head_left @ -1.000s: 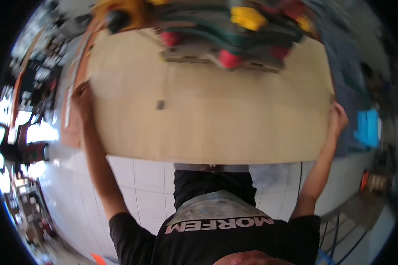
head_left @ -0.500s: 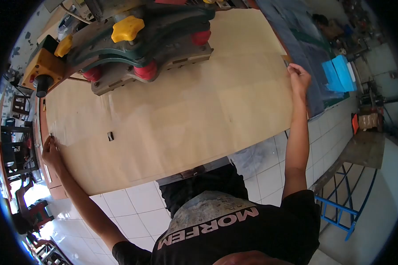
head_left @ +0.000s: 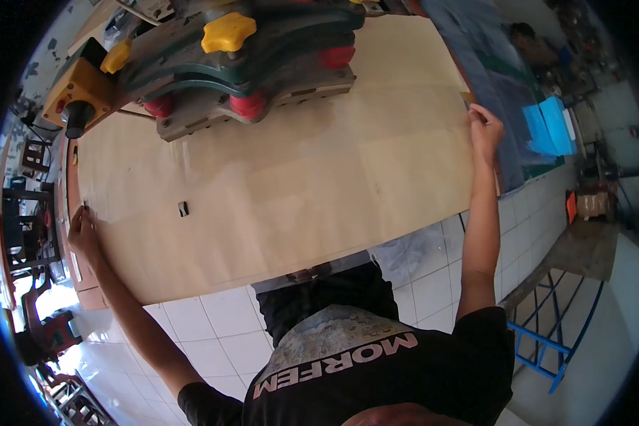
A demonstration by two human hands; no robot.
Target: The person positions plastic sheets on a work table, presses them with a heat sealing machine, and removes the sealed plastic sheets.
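A wide tan sheet (head_left: 298,192) covers the work table in front of me. At its left edge my left hand (head_left: 84,231) is closed in a pinch, with a tiny dark object at the fingertips that is too small to name. My right hand (head_left: 487,133) is closed at the right edge, thumb and fingertips pressed together at the sheet's border. Between the hands, nearer the left one, a small black clip-like piece (head_left: 184,209) lies on the sheet.
Over the sheet's far side hangs a press-like machine (head_left: 263,85) with red cushions, yellow star knobs and an orange control box (head_left: 78,89). Blue-grey sheeting (head_left: 468,42) and a bright blue packet (head_left: 550,126) lie to the right. A blue metal frame (head_left: 547,341) stands lower right.
The view has shifted slightly, so the machine sits further right and higher. Both hands stay at the sheet's edges, still pinched.
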